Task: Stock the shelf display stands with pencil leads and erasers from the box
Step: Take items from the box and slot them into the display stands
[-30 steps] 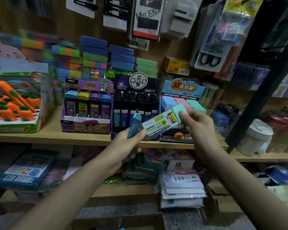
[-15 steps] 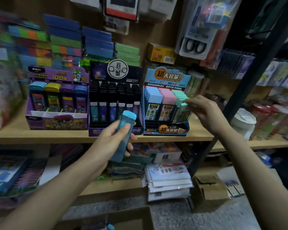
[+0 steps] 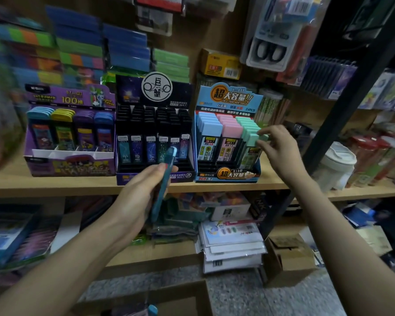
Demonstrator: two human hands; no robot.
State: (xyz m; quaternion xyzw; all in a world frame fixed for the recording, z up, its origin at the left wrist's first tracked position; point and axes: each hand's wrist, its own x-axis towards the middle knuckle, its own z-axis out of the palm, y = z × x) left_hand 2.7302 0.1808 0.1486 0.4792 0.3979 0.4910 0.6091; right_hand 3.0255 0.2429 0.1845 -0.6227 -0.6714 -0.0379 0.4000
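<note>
Wooden shelf boards [image 3: 214,187] carry the blue display stand [image 3: 228,98], where our right hand [image 3: 281,151] pinches a mint lead case [image 3: 252,139] at its right front, while left of the stand our left hand [image 3: 141,192] clasps a teal lead case [image 3: 170,158].

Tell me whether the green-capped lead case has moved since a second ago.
Yes. The green-capped case went rightward, from in front of the black stand into the right column of the blue stand; the right hand pinches its cap.
</note>
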